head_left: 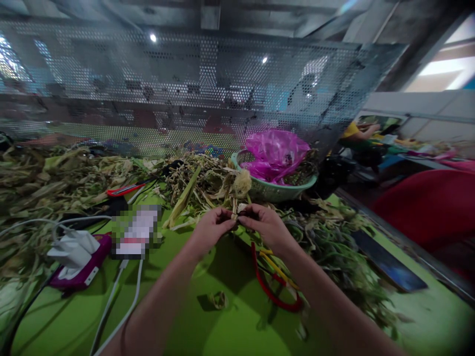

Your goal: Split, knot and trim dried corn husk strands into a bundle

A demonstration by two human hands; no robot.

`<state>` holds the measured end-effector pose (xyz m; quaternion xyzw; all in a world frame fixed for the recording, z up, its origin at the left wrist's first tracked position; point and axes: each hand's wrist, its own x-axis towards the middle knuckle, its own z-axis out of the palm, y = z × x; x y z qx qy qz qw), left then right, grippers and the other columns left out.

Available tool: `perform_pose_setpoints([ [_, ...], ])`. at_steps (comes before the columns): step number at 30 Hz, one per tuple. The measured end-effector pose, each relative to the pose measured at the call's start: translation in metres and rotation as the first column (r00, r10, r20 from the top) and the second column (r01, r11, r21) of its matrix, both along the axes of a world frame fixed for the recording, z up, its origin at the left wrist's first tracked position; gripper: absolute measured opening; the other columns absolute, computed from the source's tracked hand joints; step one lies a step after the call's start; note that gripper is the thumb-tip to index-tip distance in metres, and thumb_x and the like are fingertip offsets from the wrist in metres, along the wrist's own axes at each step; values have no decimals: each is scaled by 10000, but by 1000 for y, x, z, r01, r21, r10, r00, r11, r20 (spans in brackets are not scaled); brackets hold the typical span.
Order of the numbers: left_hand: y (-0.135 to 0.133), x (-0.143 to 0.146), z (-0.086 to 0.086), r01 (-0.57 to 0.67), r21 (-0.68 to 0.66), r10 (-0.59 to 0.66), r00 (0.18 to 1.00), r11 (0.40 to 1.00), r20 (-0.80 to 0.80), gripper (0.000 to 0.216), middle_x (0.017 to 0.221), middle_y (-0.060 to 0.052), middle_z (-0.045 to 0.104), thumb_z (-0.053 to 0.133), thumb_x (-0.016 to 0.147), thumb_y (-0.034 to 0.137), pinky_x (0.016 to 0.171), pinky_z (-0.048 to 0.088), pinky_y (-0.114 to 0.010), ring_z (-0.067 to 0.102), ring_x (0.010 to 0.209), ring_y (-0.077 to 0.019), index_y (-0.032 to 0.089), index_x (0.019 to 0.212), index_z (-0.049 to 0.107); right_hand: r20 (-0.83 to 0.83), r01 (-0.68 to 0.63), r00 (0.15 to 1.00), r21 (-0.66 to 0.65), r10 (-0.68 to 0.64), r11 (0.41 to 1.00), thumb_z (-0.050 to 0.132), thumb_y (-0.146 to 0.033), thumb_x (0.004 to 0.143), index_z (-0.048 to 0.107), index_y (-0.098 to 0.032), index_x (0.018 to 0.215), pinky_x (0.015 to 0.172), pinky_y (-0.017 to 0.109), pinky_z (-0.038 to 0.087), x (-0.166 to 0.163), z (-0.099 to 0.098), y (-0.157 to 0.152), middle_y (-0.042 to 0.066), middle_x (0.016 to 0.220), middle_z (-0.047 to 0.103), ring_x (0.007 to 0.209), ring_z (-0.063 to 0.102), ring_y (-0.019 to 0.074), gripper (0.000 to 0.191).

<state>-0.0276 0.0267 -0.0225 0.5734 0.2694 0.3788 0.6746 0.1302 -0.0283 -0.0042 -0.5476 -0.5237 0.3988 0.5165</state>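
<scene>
My left hand [214, 226] and my right hand [265, 225] meet over the green table, fingertips pinched together. Between them is a small pale piece of dried plant [235, 216], mostly covered by the fingers. A dark strand shows at the right fingers, too small to make out. Just beyond the hands lies a tuft of dry fibre [242, 182] on a heap of dried husks [218, 180]. Beneath my right forearm rests a tool with red and yellow handles [273, 295], its working end hidden. A curled dry scrap [218, 300] lies nearer to me.
Behind stands a green basket [285, 192] with a pink plastic bag [276, 153], before a perforated metal screen [208, 89]. Left are a red cutter [125, 190], a phone [137, 232] and a purple power strip [91, 269]. A dark phone [389, 261] lies right. Another person's arm [365, 132] shows farther off.
</scene>
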Motion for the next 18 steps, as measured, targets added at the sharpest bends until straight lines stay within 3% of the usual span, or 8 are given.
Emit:
perform_pose_setpoints([
  [2,-2,0,2,-6,-34,6,1000,999,19,233,682,8,594,750,642,259,634,409,-205,528,631,-78,126,774,611,12,-7,1000,8,7,1000,716,-366,673,626,-164,814,613,259,401,-2,0,-1,-16,710,590,626,497,119,261],
  [8,-13,0,10,65,-357,-8,987,932,159,325,667,23,581,782,598,309,567,453,-223,560,543,-85,141,785,576,-57,-32,998,35,34,999,722,-357,676,626,-166,829,656,260,426,-6,4,-3,-4,758,610,693,535,132,263],
  [14,-12,-2,14,62,-346,1,984,936,180,275,772,-24,641,742,656,250,638,469,-211,602,661,-97,138,872,613,-126,55,990,-28,-59,998,705,-441,687,632,-176,899,630,270,443,-6,6,-3,16,777,637,670,553,140,347],
  [18,-11,-4,16,57,-325,-1,985,944,170,219,767,-28,647,710,677,220,655,462,-210,600,672,-97,131,860,630,-67,82,994,-7,-83,997,720,-453,664,636,-170,865,592,263,430,-3,7,-3,19,759,632,655,539,141,357],
])
